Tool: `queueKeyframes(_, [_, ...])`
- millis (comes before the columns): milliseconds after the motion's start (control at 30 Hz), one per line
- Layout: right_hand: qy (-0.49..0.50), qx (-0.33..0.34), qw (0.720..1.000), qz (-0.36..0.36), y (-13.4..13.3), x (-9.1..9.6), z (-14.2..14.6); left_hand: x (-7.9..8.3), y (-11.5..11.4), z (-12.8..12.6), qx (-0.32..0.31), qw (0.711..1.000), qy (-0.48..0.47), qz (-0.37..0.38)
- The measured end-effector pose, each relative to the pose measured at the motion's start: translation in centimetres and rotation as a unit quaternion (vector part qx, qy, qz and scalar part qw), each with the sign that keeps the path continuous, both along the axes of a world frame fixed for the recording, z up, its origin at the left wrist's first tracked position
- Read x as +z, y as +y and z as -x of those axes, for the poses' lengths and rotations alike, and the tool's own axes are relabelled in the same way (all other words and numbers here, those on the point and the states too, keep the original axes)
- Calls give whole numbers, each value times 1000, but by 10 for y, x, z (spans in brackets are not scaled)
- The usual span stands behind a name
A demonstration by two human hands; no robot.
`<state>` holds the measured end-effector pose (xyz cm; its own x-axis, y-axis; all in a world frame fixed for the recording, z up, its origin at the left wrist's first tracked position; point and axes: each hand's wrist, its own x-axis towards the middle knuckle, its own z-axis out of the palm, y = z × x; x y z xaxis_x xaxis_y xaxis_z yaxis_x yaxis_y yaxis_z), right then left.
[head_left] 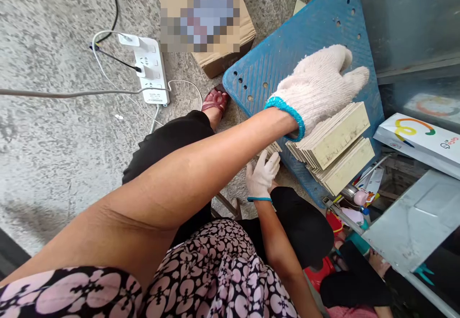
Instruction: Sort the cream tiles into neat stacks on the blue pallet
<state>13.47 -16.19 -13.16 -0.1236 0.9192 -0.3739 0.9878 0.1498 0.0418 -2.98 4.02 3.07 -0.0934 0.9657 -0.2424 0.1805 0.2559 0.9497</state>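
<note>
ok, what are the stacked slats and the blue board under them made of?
Slats: thin flat strips, pale cream, matte, layered edges; likely wood or bamboo, though that's uncertain. Blue board: ribbed surface with punched holes, looks like moulded plastic. Left hand in a knit glove rests on the slats.

Gloved left hand (318, 85) rests on stacked boards (334, 147) on blue panel (287, 54).

Under me is rough grey concrete floor (53, 164), speckled and evenly lit by soft daylight. At eleven o'clock a white power strip (151, 71) lies on it, with a black cable (113, 6) and a white cable (108, 76) trailing away (one plug is seated in it). At twelve o'clock sits a brown cardboard box (223, 56). At two o'clock a grey metal wall (406, 16) rises. At four o'clock there is a pale metal sheet (417, 222).
</note>
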Motion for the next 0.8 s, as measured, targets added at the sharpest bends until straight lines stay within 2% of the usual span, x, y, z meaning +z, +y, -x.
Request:
queueKeyframes(233, [-34, 10, 999, 15, -2, -4, 4, -3, 0, -3, -10, 1000, 22, -7])
queueKeyframes(500, [-1, 10, 1000, 0, -7, -5, 3, -2, -4, -2, -10, 999, 31, -10])
queueKeyframes(667, [92, 1, 996, -22, -19, -11, -4, -1, -3, -5, -2, 999, 45, 15])
queueKeyframes(800, [200, -44, 979, 14, -21, -22, -14, 0, -3, -4, -5, 999, 44, 13])
